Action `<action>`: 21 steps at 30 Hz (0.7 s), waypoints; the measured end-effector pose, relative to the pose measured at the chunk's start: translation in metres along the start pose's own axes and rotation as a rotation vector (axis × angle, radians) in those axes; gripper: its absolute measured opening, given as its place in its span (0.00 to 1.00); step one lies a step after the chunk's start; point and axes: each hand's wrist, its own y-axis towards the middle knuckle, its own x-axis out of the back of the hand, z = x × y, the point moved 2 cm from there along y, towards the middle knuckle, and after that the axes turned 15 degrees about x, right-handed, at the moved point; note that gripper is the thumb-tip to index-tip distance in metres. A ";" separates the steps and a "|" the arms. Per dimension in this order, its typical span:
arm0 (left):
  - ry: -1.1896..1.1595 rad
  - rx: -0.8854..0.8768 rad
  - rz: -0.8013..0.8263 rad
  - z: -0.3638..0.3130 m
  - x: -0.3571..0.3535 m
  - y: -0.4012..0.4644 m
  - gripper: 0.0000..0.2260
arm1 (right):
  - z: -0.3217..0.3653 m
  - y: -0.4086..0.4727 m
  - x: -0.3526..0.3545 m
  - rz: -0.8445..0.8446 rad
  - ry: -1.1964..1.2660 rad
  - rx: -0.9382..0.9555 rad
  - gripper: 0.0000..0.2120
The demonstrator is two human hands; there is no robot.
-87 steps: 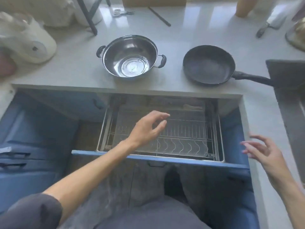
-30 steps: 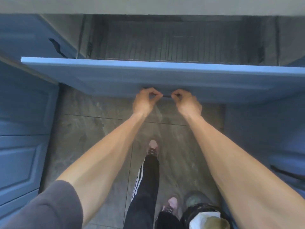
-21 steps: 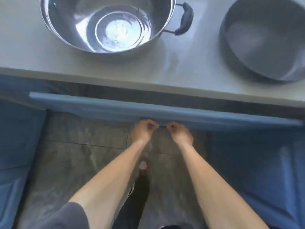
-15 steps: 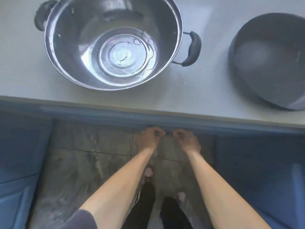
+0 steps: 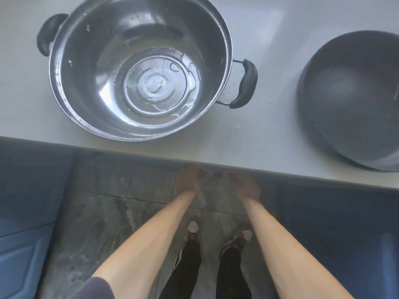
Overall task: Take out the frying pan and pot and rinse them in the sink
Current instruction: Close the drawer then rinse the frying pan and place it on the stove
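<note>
Overhead, head view: steel pot (image 5: 140, 70) upright on the pale countertop (image 5: 259, 130), water pooled in its base, black side handles. Dark frying pan (image 5: 349, 100) sits well apart to its right, cut off by the frame edge. Left hand (image 5: 193, 176) and right hand (image 5: 243, 183) side by side in shadow just under the counter edge; blurred, grip cannot be told. Blue cabinet fronts (image 5: 28, 223) flank grey floor tiles (image 5: 121, 212).

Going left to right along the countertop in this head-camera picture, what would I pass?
Pot's left handle → steel pot → pot's right handle → bare countertop → dark frying pan.
</note>
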 end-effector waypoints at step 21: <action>-0.160 -0.498 0.003 -0.211 0.102 -0.209 0.08 | -0.073 -0.236 0.377 -0.414 0.434 0.514 0.09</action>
